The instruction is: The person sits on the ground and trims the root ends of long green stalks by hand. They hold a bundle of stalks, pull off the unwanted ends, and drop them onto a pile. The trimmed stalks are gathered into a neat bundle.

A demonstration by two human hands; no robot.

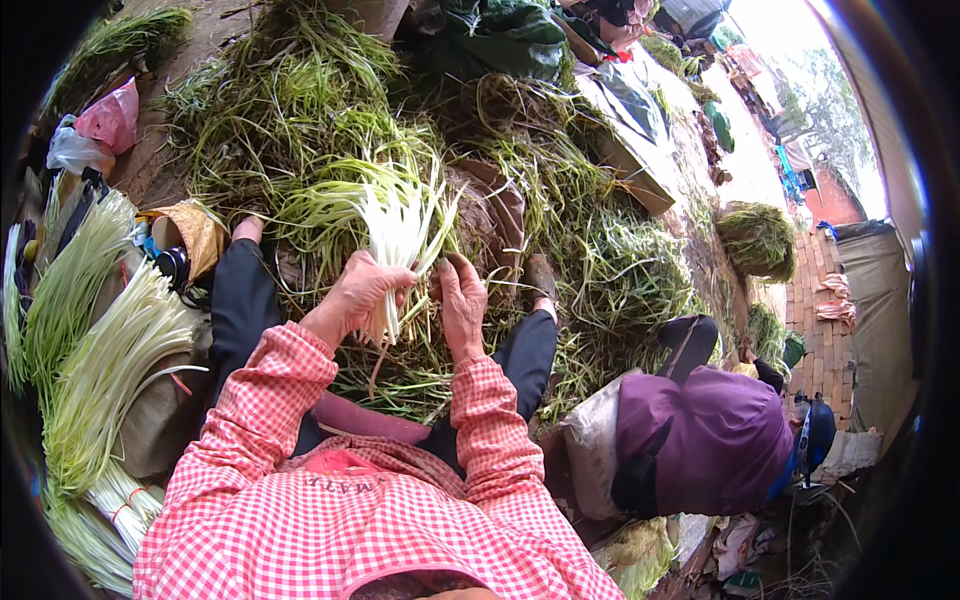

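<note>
My left hand (361,291) grips a bundle of blanched, chive-like stalks (396,221) around its lower part. The white ends poke out below the fist, and pale green leaves fan out above it. Just to the right is my right hand (460,304), its thumb and fingers bent close together beside the bundle's edge. A few thin leaves pass by its fingertips; whether it pinches one I cannot tell. Beneath both hands and between my legs lies a loose heap of green leaves (300,127), some withered.
Sorted pale bundles (112,360) lie at my left, with banded white stalks (124,502) lower down. A yellow bag (196,240) stands by my left foot. At right a person in purple (705,435) sits bent over near more leaf heaps (634,270). A cardboard edge (637,180) lies beyond.
</note>
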